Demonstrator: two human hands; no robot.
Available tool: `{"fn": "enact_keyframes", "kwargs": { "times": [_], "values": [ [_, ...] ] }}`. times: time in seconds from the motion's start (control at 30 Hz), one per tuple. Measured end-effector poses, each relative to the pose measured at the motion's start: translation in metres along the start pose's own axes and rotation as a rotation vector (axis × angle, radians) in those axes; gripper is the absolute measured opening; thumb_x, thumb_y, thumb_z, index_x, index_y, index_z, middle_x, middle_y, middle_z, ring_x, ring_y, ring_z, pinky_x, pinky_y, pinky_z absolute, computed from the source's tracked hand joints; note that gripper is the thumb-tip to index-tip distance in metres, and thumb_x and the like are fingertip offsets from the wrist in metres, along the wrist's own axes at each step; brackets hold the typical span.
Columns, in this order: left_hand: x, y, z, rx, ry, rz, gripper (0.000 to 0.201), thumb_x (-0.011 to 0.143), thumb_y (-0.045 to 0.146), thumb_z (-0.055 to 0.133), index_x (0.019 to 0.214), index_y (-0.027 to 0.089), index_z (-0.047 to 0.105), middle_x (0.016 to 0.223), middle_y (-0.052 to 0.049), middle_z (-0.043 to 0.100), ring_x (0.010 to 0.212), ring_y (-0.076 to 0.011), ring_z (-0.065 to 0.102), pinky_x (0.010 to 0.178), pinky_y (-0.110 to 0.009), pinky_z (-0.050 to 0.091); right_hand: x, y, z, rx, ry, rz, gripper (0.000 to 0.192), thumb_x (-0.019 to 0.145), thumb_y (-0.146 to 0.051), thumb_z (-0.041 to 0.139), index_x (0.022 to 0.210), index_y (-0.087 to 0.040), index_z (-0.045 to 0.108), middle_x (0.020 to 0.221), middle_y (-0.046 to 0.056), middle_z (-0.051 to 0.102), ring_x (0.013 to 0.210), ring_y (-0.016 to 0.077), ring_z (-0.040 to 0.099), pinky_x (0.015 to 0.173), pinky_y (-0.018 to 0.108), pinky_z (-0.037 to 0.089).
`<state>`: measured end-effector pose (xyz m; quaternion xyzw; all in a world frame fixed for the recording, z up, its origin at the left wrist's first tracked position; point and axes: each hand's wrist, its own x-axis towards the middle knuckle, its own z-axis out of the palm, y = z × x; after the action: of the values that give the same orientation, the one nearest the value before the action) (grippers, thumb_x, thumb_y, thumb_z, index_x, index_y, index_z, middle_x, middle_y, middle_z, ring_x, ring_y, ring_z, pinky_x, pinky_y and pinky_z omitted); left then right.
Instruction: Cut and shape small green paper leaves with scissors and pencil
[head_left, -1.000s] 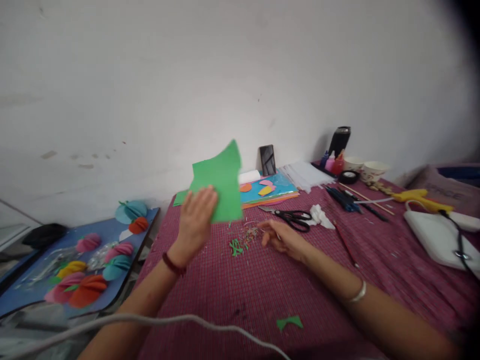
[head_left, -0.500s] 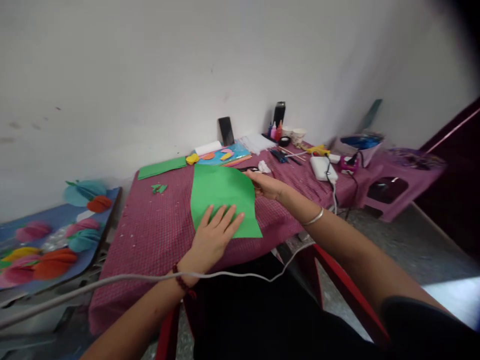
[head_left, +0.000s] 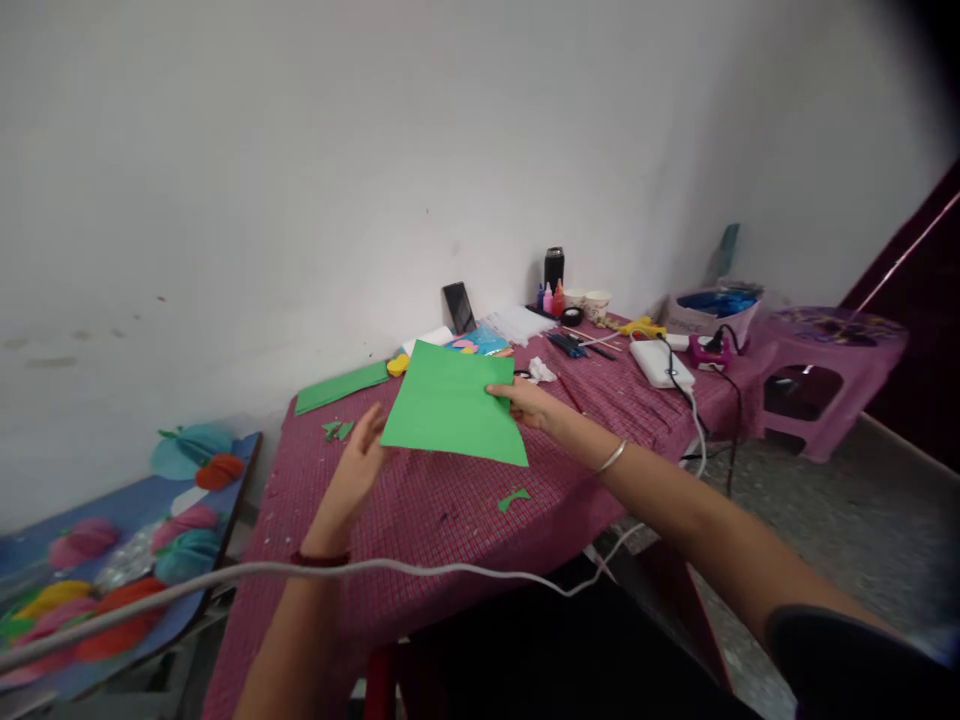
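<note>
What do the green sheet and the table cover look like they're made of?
The green sheet looks like matte craft paper or thin foam, though which one is hard to tell: it shows flat colour with no shine and stays fairly flat while the right hand holds its edge. The table cover looks like woven cloth, with a fine red check that drapes over the table edge.

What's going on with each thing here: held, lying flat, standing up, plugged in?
Green sheet: lifted off the table, pinched at its right edge.
Right hand: gripping the sheet.
Left hand: open, at the sheet's left corner; contact unclear.
Green scrap: lying loose on the cloth.
Green strip: flat by the wall.
Phone: propped against the wall.
Black bottle: upright.
White cable: hanging slack across the view.
</note>
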<state>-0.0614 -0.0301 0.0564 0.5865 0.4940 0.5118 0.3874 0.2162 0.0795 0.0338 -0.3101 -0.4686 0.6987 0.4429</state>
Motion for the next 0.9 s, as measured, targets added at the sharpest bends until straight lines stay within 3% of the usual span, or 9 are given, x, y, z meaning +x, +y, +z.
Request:
{"fn": "enact_keyframes", "kwargs": {
  "times": [0.1,0.27,0.33,0.4,0.5,0.6,0.7,0.8,0.9],
  "values": [
    [0.017,-0.017,-0.016,-0.224,-0.051,-0.215,0.078,0.078,0.078,0.027,0.119,0.018,0.057,0.116,-0.018,0.065,0.101,-0.0315,0.065,0.082,-0.050,0.053,0.015,0.003,0.017,0.015,-0.055,0.031,0.033,0.070,-0.020,0.071,0.101,-0.015,0.061,0.093,0.009,0.073,0.072,0.0178,0.068,0.073,0.035,0.056],
    [0.015,-0.048,-0.023,-0.406,0.010,-0.357,0.072,0.072,0.082,0.034,0.098,0.023,0.066,0.092,-0.009,0.074,0.096,-0.0322,0.067,0.079,-0.047,0.056,0.032,0.018,0.046,-0.044,-0.210,0.084,0.041,0.059,-0.025,0.080,0.096,-0.015,0.065,0.088,0.007,0.074,0.073,0.0193,0.069,0.079,0.038,0.055],
    [0.008,-0.055,-0.023,-0.426,-0.002,-0.379,0.060,0.068,0.074,0.054,0.095,0.022,0.067,0.091,-0.009,0.074,0.096,-0.0336,0.067,0.081,-0.047,0.055,0.036,0.024,0.051,-0.081,-0.262,0.118,0.043,0.056,-0.027,0.083,0.093,-0.015,0.066,0.086,0.007,0.074,0.072,0.0191,0.069,0.078,0.038,0.055],
    [0.002,-0.061,-0.022,-0.434,-0.026,-0.401,0.050,0.061,0.053,0.074,0.097,0.020,0.068,0.094,-0.011,0.074,0.095,-0.0338,0.068,0.085,-0.046,0.054,0.039,0.029,0.052,-0.105,-0.296,0.145,0.043,0.056,-0.031,0.084,0.091,-0.014,0.066,0.085,0.007,0.074,0.071,0.0184,0.069,0.076,0.036,0.055],
    [0.001,-0.066,-0.017,-0.435,-0.051,-0.412,0.054,0.055,0.029,0.082,0.104,0.015,0.066,0.100,-0.014,0.073,0.094,-0.0321,0.068,0.089,-0.047,0.052,0.043,0.033,0.045,-0.109,-0.309,0.151,0.043,0.058,-0.035,0.083,0.092,-0.014,0.066,0.084,0.006,0.074,0.070,0.0167,0.068,0.072,0.031,0.055],
    [0.006,-0.072,-0.015,-0.437,-0.015,-0.389,0.053,0.056,0.028,0.082,0.104,0.013,0.066,0.099,-0.014,0.073,0.093,-0.0296,0.069,0.091,-0.046,0.051,0.044,0.036,0.033,-0.114,-0.302,0.135,0.043,0.058,-0.039,0.082,0.090,-0.015,0.065,0.075,0.003,0.072,0.058,0.0118,0.063,0.056,0.023,0.051],
    [0.012,-0.076,-0.014,-0.451,0.066,-0.362,0.049,0.056,0.028,0.082,0.100,0.014,0.066,0.095,-0.011,0.074,0.089,-0.0274,0.070,0.089,-0.045,0.051,0.042,0.040,0.023,-0.153,-0.306,0.131,0.041,0.059,-0.040,0.081,0.086,-0.015,0.063,0.063,-0.002,0.065,0.039,0.0040,0.045,0.036,0.016,0.031],
    [0.015,-0.077,-0.012,-0.467,0.157,-0.351,0.046,0.056,0.026,0.082,0.097,0.013,0.067,0.091,-0.011,0.075,0.085,-0.0269,0.070,0.086,-0.044,0.052,0.036,0.046,0.020,-0.188,-0.317,0.140,0.040,0.060,-0.040,0.080,0.085,-0.015,0.061,0.057,-0.005,0.060,0.034,0.0015,0.034,0.033,0.016,0.017],
    [0.017,-0.076,-0.010,-0.461,0.254,-0.345,0.041,0.055,0.025,0.082,0.090,0.010,0.069,0.087,-0.012,0.075,0.079,-0.0258,0.070,0.081,-0.042,0.053,0.032,0.053,0.022,-0.189,-0.314,0.146,0.039,0.059,-0.036,0.079,0.087,-0.015,0.060,0.061,-0.004,0.061,0.037,0.0025,0.039,0.034,0.016,0.017]
  ]
}}
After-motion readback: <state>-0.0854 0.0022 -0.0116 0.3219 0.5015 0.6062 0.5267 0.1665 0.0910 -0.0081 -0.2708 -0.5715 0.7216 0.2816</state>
